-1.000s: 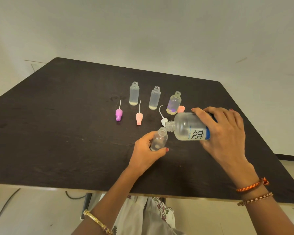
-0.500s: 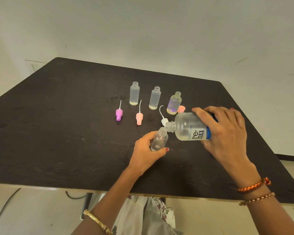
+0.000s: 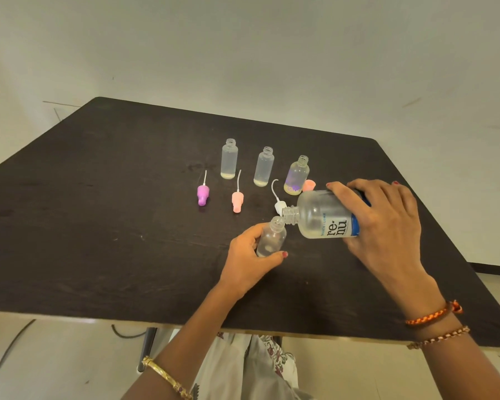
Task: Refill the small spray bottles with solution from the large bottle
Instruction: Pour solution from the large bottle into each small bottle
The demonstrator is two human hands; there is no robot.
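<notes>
Gripping the small bottle (image 3: 270, 239) upright on the near desk (image 3: 98, 226), the left hand (image 3: 250, 262) steadies it while the right hand (image 3: 384, 226) grasps the large bottle (image 3: 319, 216), tipped sideways so both necks meet for pouring.

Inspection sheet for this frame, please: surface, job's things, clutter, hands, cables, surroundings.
Surface: dark table, scuffed.
Job's things: large bottle tipped, its neck at the mouth of the small bottle; three open small bottles upright behind; purple, pink and white spray tops lying loose; orange cap.
Clutter: nothing seen.
Hands: left hand holds the small bottle; right hand has its grip round the large bottle.
Cables: dark cables below the table edge.
Surroundings: plain wall, pale floor.
</notes>
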